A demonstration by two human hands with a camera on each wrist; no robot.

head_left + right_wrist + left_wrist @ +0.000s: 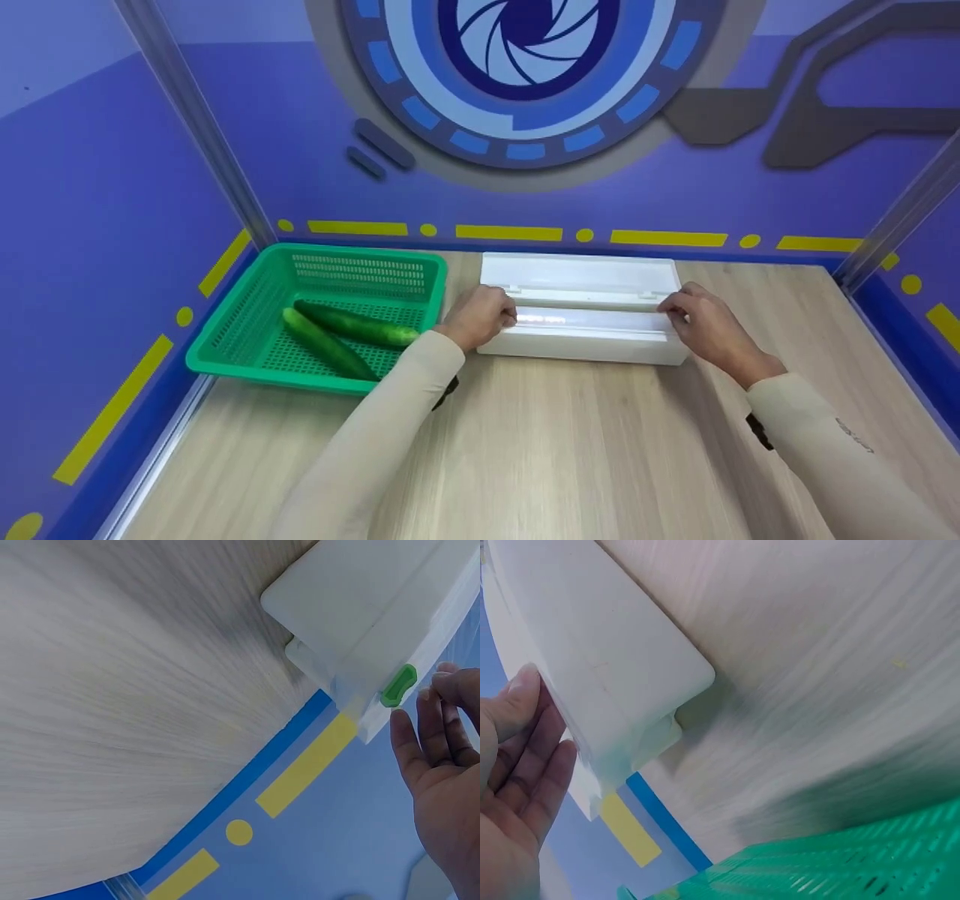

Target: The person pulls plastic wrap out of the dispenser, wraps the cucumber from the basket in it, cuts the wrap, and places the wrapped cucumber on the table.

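A long white cling film dispenser point(585, 348) lies on the table with its lid point(577, 271) tipped back. Clear cling film point(570, 319) stretches across its top opening. At the left end, my left hand point(480, 315) pinches the film's edge between thumb and curled fingers, close against the box. My right hand point(701, 322) pinches the other end of the film at the right corner, thumb against forefinger. In the right wrist view, a small green piece point(399, 686) sits on the dispenser's end, beside the fingertips.
Left of the dispenser stands a green plastic basket point(281, 379) holding two cucumbers point(326, 345), partly behind my left forearm. Blue printed wall panels point(525, 202) close off the back and sides of the wooden table point(570, 450).
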